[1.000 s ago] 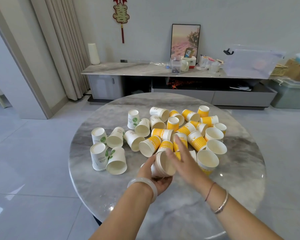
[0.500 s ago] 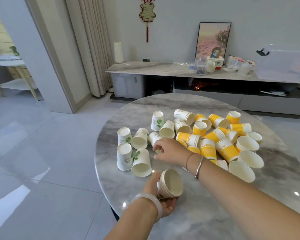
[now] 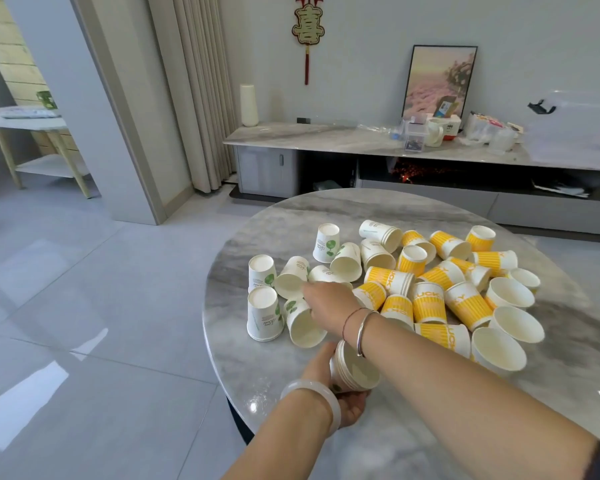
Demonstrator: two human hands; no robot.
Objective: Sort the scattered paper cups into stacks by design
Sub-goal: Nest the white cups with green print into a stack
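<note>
Two-handed working, being seen from the head. Gripping with left hand [image 3: 323, 368] a nested stack of cups [image 3: 355, 370], tilted with mouth toward the camera, at the near edge of the round marble counter [image 3: 267, 372]. Reaching with right hand [image 3: 329, 304] over this stack to the green-leaf cups [image 3: 262, 313] at left side of the pile, touching one lying there; not being able to tell if pinching it. Having yellow striped cups [image 3: 430, 303] scattered at right.
</note>
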